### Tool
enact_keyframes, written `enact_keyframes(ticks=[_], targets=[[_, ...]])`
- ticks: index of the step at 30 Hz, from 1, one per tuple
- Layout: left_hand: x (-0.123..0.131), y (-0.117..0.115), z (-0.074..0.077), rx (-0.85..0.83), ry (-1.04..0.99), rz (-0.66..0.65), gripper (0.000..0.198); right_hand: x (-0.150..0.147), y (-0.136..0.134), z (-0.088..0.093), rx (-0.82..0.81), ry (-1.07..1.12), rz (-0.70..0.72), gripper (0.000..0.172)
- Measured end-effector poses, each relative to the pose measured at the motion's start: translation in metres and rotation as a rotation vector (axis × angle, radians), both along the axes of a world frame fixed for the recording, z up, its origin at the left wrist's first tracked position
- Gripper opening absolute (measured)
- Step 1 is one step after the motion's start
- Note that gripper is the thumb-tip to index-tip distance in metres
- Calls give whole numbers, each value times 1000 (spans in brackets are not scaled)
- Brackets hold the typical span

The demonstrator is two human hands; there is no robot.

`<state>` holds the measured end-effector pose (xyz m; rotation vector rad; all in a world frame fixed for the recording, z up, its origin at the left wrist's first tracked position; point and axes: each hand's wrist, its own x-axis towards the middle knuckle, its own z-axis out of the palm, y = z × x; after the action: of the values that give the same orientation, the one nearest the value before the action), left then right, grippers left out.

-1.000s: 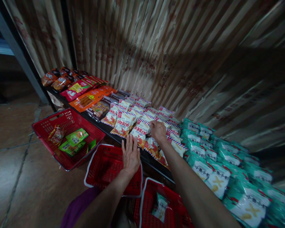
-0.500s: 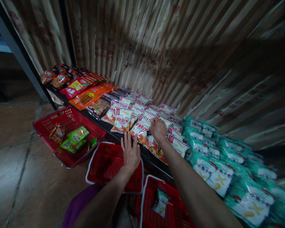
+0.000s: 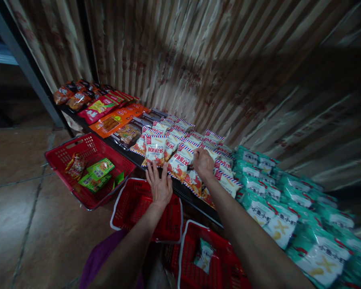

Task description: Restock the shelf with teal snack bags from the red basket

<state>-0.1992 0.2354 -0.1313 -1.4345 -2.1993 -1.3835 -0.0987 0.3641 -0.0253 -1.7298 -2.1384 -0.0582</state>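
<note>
Rows of white snack packets with red-and-blue striped edges (image 3: 156, 147) lie on a low dark shelf (image 3: 185, 193). My left hand (image 3: 159, 184) is stretched flat with fingers apart at the shelf's front edge, its fingertips touching the lower edge of a front packet. My right hand (image 3: 203, 162) is curled, knuckles up, over a packet in the middle of the white rows; what its fingers pinch is hidden. Teal packets (image 3: 273, 208) fill the shelf to the right.
Three red baskets stand on the tiled floor in front of the shelf: a left basket (image 3: 78, 148) with green and red packets, a middle basket (image 3: 132, 208), a near basket (image 3: 195, 257) with one teal packet. Orange and red packets (image 3: 108, 116) lie far left. Striped wall behind.
My left hand has slid forward and a little left, reaching the front packets. My right hand has stayed on the white packets. The view has shifted slightly.
</note>
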Motion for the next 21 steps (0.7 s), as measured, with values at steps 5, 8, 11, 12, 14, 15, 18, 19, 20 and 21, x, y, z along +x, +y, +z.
enact_keyframes(ticks=[5, 8, 11, 12, 14, 15, 18, 19, 20, 21], targets=[[-13, 5, -4, 8, -14, 37, 48, -3, -2, 1, -20, 11, 0, 30], [-16, 5, -3, 4, -15, 29, 47, -8, -3, 3, -22, 18, -6, 31], [-17, 4, -2, 14, -7, 23, 46, -14, -4, 3, -33, 18, -32, 32], [-17, 4, -1, 19, -2, 21, 45, -16, -4, 3, -35, 18, -38, 32], [-17, 3, 0, 28, 8, 18, 44, -17, -4, 3, -34, 19, -41, 31], [-16, 2, 1, 32, 14, 16, 43, -18, -4, 2, -33, 18, -38, 31], [-11, -1, 2, 55, 52, -35, 42, -18, -2, -1, -31, 6, -19, 30], [-9, -1, 2, 64, 76, -77, 42, -18, -2, -1, -29, -1, -10, 30], [-6, -2, 1, 71, 100, -123, 42, -18, -1, -2, -24, -6, -1, 30], [-3, -2, 1, 74, 121, -169, 42, -19, -1, -2, -19, -9, 3, 30]])
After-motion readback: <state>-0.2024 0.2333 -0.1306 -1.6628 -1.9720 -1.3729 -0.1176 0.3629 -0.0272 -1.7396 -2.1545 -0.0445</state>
